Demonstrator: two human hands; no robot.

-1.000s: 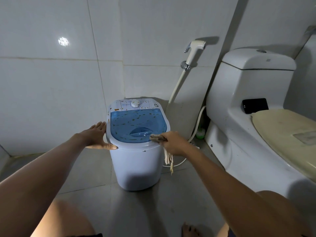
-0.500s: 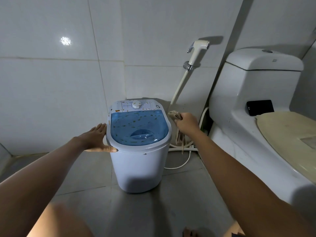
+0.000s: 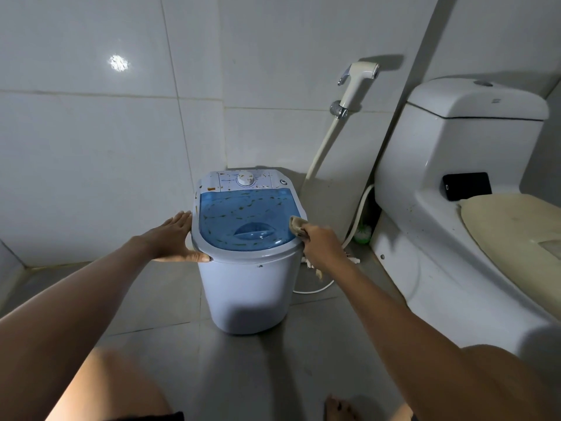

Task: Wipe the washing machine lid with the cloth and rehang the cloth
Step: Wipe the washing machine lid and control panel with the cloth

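We see the blue translucent lid (image 3: 243,220) of the small washing machine (image 3: 247,287), flecked with brownish marks, with the machine standing on the tiled floor (image 3: 158,299) near the wall corner. The beige cloth (image 3: 296,224) rests on the lid's right edge, bunched in our right hand (image 3: 323,249), whose fingers curl round it. Our left hand (image 3: 174,238) lies flat with straight fingers against the machine's left rim. Further right stand a bidet sprayer (image 3: 356,82) on the wall and a toilet (image 3: 461,183).
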